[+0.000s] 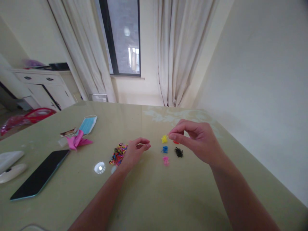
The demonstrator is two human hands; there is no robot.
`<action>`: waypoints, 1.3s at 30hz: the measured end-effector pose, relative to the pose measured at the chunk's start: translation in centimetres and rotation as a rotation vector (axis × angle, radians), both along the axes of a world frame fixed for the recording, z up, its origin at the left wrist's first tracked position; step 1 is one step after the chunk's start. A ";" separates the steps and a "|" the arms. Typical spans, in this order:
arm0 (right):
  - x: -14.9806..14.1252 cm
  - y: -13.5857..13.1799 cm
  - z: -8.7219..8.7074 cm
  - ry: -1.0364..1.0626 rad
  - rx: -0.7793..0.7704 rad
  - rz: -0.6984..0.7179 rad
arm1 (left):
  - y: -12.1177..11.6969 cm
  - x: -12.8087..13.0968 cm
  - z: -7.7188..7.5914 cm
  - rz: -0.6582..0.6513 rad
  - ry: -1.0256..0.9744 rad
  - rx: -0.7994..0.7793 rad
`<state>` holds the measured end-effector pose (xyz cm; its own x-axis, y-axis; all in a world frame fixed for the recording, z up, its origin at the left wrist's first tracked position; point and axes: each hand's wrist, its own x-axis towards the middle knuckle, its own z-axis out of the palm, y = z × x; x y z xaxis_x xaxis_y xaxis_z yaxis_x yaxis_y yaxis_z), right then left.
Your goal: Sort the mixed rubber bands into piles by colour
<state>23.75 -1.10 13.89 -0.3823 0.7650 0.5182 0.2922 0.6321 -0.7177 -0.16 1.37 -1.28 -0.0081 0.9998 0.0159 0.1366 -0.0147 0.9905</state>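
Note:
My right hand (196,141) is over the small sorted piles, its thumb and forefinger pinched on a thin, pale yellowish rubber band (167,136). Right by those fingertips lies a yellow pile of rubber bands (164,139). Nearer me are a blue pile (165,149), a pink pile (166,160) and a black pile (178,152). A red pile (176,142) is partly hidden under the right hand. My left hand (137,149) is beside a mixed, many-coloured heap of rubber bands (118,154), covering its right edge. Its thumb and fingertips come together; anything between them is too small to tell.
A clear round dish-like object (99,167) stands left of the heap. Farther left lie a dark tablet-like device (40,175), pink folded paper (78,140), a blue face mask (88,124) and white objects (12,171). A wall (269,106) borders the table's right side.

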 end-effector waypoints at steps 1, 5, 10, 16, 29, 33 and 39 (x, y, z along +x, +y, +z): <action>0.0 -0.1 0.0 -0.002 0.000 -0.001 | 0.0 0.0 0.0 0.001 0.011 -0.009; 0.0 -0.1 0.2 0.003 0.007 0.002 | 0.0 -0.2 -0.1 0.000 0.018 -0.024; 0.0 -0.2 0.3 0.006 0.010 -0.006 | 0.3 -0.3 -0.5 0.036 0.054 0.034; 0.0 -0.2 0.2 0.029 0.020 -0.008 | 0.4 -0.4 -0.5 0.053 0.058 0.076; -0.1 7.0 -6.8 -0.257 -0.063 -0.190 | 0.5 -0.4 -0.2 0.078 0.055 0.040; 0.2 9.4 -10.7 -0.390 -0.172 -0.269 | 0.6 -0.5 -0.2 0.094 0.011 0.029; 0.5 10.3 -13.2 -0.469 -0.230 -0.295 | 0.3 -0.4 0.3 0.099 0.009 0.021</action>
